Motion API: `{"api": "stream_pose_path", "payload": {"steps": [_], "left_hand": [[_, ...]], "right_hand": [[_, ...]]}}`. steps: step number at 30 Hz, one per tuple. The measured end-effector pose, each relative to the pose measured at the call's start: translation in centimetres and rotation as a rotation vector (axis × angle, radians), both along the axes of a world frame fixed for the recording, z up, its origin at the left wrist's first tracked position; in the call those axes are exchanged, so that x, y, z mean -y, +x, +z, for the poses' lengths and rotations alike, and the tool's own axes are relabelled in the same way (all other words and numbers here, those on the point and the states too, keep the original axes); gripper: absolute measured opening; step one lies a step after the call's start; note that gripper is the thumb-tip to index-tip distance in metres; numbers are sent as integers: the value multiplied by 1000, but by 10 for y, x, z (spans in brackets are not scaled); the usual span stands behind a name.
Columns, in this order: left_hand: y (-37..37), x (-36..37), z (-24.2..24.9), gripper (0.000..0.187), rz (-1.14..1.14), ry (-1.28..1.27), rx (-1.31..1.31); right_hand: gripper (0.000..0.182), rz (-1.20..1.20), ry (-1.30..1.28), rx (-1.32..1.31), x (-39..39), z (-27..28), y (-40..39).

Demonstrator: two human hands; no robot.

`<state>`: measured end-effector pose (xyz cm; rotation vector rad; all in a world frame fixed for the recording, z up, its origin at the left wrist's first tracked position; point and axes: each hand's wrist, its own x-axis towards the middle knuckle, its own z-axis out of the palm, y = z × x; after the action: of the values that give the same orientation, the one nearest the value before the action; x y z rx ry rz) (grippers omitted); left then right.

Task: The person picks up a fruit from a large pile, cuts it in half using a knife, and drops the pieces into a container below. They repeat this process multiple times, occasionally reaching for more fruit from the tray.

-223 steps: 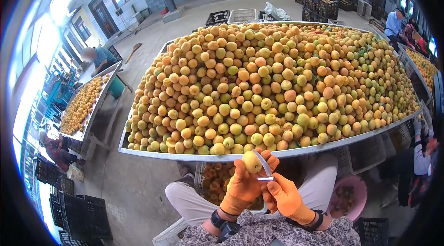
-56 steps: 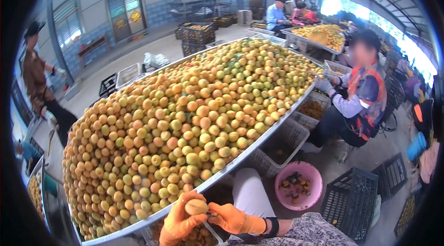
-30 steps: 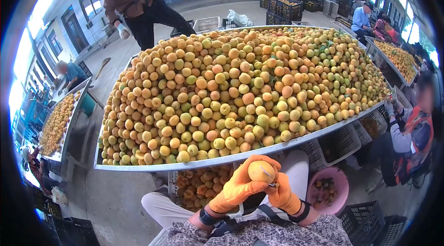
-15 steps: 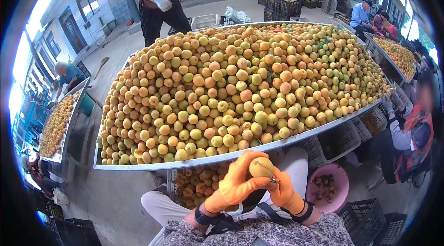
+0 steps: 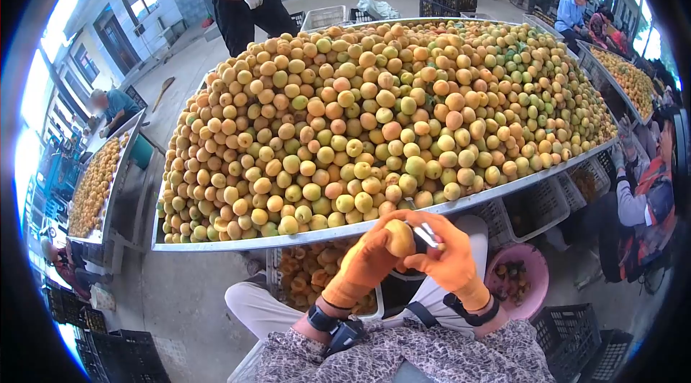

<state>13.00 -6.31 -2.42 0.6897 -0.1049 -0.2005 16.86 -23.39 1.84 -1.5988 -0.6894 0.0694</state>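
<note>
Close Work, With Everything Near

My orange-gloved left hand (image 5: pixel 366 257) is curled around one round, yellow-orange apricot (image 5: pixel 400 239), its fingers wrapped on the far side, I'd say to steady the fruit while leaving the side toward my other hand exposed. My orange-gloved right hand (image 5: pixel 453 260) grasps a small, bright metal tool (image 5: pixel 430 233) between thumb and fingers (too blurred for me to make out its exact shape). The tool sits just beside the fruit; whether metal and skin touch, I cannot tell.

Both hands meet above my lap, near the front edge of a broad, silver metal-rimmed table (image 5: pixel 216 246). On it rises a great heap of yellow, orange and greenish apricots (image 5: pixel 381 131); the raised rim probably stops them rolling onto me, and sitting this close likely spares me a long reach.

Lower down, by the knees of my pale grey trousers (image 5: pixel 248 304), stands a white plastic crate (image 5: pixel 273 262) of cut orange fruit pieces (image 5: pixel 309 275), placed, I'd guess, so anything let go has only a short drop. On the floor beyond my right knee, a round pink plastic basin (image 5: pixel 538 268) holds dark and brownish scraps (image 5: pixel 512 282), presumably set aside so they don't mix with the crate's contents.
</note>
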Motion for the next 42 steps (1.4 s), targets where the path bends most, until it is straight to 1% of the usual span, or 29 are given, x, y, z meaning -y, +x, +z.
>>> {"api": "stream_pose_path", "payload": {"steps": [2, 4, 5, 6, 7, 8, 9, 10, 13, 16, 17, 18, 20, 21, 22, 24, 25, 26, 28, 29, 30, 32, 34, 36, 37, 38, 40, 41, 42], "left_hand": [[-3, 6, 4, 69, -33, -97, -249], [-5, -2, -17, 68, -53, -56, -244], [-4, -6, -25, 67, -80, -12, -234], [-4, -8, -31, 60, -49, -21, -356], [-9, -9, -28, 61, 88, 481, -75], [-17, -11, -27, 64, 230, 980, 211], [-9, -13, -53, 45, 460, 1281, 653], [-10, -11, -44, 45, 471, 1289, 642], [-18, 3, 19, 31, 352, 829, 159], [-18, 3, 16, 30, 415, 887, 208], [-19, 6, 14, 30, 406, 769, 95], [-21, 6, 10, 30, 394, 767, 85], [-26, 10, 11, 31, 488, 733, 37], [-25, 6, 6, 34, 535, 863, 96], [-25, 9, 7, 35, 561, 797, 76], [-24, 10, -2, 37, 598, 949, 116], [-30, 8, 8, 39, 527, 1080, 42], [-28, 13, 0, 37, 606, 919, 111], [-22, 6, -7, 35, 452, 320, -317], [-28, -2, -4, 37, 344, 5, -262], [-36, -15, -8, 44, 243, -166, -241], [-49, -35, -6, 49, 167, -209, -199], [-67, -52, -14, 42, 202, -192, -237], [-84, -72, -28, 29, 359, 288, -292], [-90, -80, -34, 15, 464, 456, -233], [-96, -88, -41, 13, 586, 588, -353], [-104, -96, -49, 17, 994, 1466, 113], [-112, -87, -29, 22, 785, 969, -160], [-118, -80, -7, 23, 663, 711, -297]], "right_hand": [[57, 70, 5, -69, -5, -9, 6], [61, 146, 7, -140, -9, -17, 8], [63, 124, -37, -32, -9, -20, 8], [66, 103, -79, 80, -11, -21, 9], [70, 106, -227, 80, -10, -10, 6], [70, 86, -180, 223, -14, -17, 6], [71, 72, -159, 239, -17, -20, 5], [71, 57, -139, 248, -20, -22, 2], [66, 67, -57, 79, -27, -23, -7], [62, 60, 23, 107, -30, -39, -10], [61, 79, 91, 22, -34, -43, -12], [61, 72, 87, 9, -35, -48, -16], [60, 100, 168, -391, -37, -49, -26], [53, 98, 203, -393, -39, -57, -26], [47, 138, 304, -555, -41, -48, -31], [48, 122, 390, -733, -46, -53, -30], [51, 115, 494, -811, -47, -54, -28], [54, 107, 597, -892, -47, -53, -27], [61, 211, 619, -835, -40, -43, -22], [64, 281, 670, -861, -40, -40, -21], [68, 355, 721, -887, -39, -38, -20], [71, 432, 706, -912, -37, -37, -21], [67, 450, 617, -900, -43, -32, -24], [61, 525, 632, -955, -48, -33, -26], [58, 533, 565, -941, -52, -35, -27], [55, 540, 498, -925, -56, -36, -28], [47, 526, 446, -958, -70, -37, -34], [43, 507, 356, -975, -76, -38, -36], [39, 489, 264, -991, -83, -39, -39]]}}
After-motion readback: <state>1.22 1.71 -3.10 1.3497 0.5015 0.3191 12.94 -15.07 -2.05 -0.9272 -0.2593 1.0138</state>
